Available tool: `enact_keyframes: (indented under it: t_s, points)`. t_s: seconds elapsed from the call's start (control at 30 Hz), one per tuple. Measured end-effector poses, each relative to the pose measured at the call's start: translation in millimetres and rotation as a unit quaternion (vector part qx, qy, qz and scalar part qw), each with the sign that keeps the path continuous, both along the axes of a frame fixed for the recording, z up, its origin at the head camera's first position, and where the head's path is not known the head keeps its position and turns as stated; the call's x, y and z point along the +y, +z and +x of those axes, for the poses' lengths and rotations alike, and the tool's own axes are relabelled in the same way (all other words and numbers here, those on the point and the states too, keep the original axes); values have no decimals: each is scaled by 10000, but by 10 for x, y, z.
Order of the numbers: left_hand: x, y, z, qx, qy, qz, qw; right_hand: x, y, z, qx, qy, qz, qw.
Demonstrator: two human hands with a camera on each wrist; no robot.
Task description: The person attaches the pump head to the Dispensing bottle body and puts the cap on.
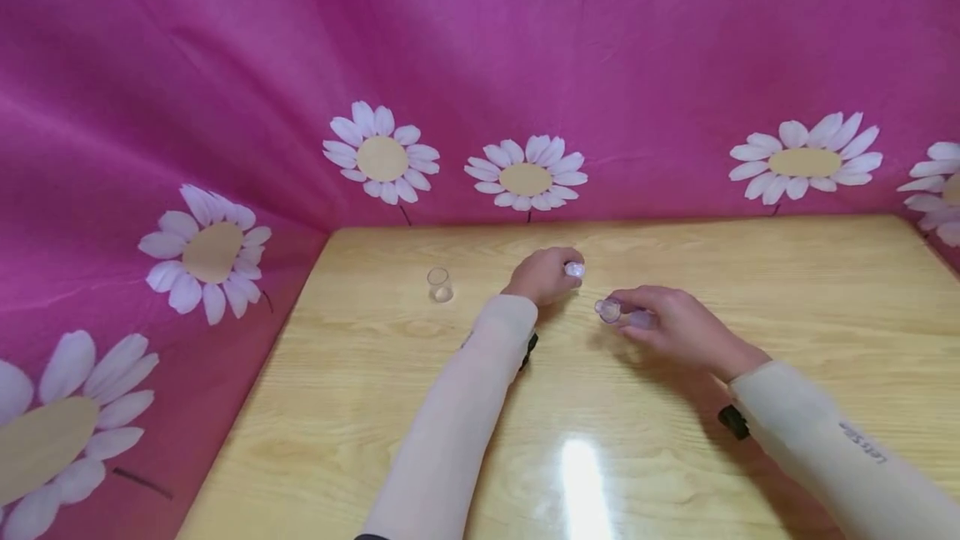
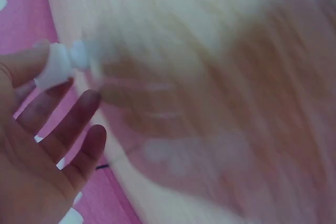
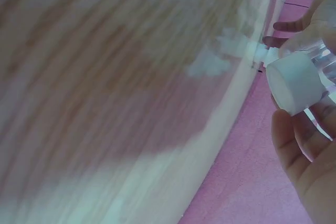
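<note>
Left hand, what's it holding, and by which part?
The left hand holds a small, white, plastic-looking piece, apparently by its sides, between thumb and fingers.

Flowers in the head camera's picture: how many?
6: lower-left flower, cropped; mid-left flower; back-left flower; back-middle flower; back-right flower; right-edge flower, cropped. More may be hidden beyond the edges.

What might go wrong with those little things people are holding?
The left hand might drop the small white piece it pinches. The right hand might let the clear container with a white end slip, as it looks smooth. The clear cup might tip if the left sleeve swings into it.
</note>
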State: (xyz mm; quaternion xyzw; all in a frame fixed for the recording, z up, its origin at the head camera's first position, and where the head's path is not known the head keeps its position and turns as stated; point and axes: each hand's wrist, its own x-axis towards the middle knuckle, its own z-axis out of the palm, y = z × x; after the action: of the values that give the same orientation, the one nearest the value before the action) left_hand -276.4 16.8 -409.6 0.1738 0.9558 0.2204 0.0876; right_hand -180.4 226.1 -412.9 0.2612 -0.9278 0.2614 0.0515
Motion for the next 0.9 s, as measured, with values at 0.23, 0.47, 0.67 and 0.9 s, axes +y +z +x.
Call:
enact_keyframes:
  t_s: [0.23, 0.47, 0.67, 0.9]
  points:
    - [-3, -19, 49, 156, 192, -229, 9994, -135, -30, -17, -79, -66, -192, 9998]
    - [-63, -18, 29, 170, 372, -128, 9991, -177, -51, -38, 216, -71, -244, 9994]
    - [-82, -43, 44, 109, 439, -37, 9990, -161, -91, -21, -16, -26, -255, 9997]
    - [-99, -59, 61, 162, 498, 132, 9985, -168, -63, -37, 38, 28, -130, 9999]
